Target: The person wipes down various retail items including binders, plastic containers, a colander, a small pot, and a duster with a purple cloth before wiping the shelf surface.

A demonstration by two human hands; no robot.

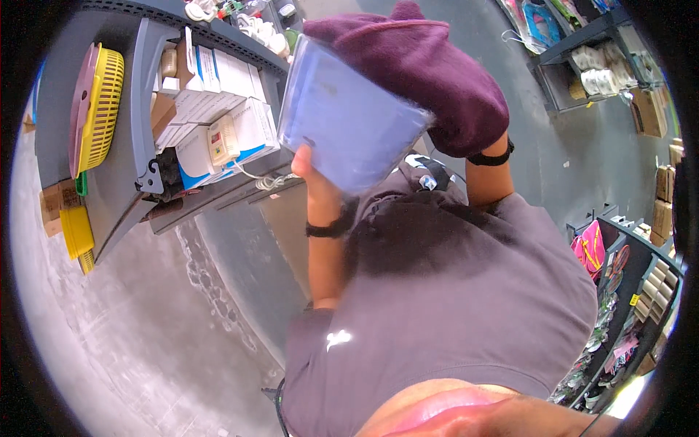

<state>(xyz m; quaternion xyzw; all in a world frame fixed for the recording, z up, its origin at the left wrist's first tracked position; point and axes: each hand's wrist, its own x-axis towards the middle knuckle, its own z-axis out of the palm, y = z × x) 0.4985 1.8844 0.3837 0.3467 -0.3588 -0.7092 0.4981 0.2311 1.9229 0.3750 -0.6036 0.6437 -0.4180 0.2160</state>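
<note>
My left hand grips the lower left edge of a flat blue item in clear plastic wrap, its thumb on the near face and its other fingers hidden behind. A maroon cloth item, perhaps a fleece hat, lies against the package's upper right side. My right forearm, with a black wristband, reaches up to the cloth; the cloth covers my right hand, so its fingers cannot be seen. Another black band is on my left wrist.
At left, a grey metal shelf holds white boxes and a cream corded device. Yellow plastic baskets hang at its end. More stocked shelves stand at right, with cardboard boxes beyond.
</note>
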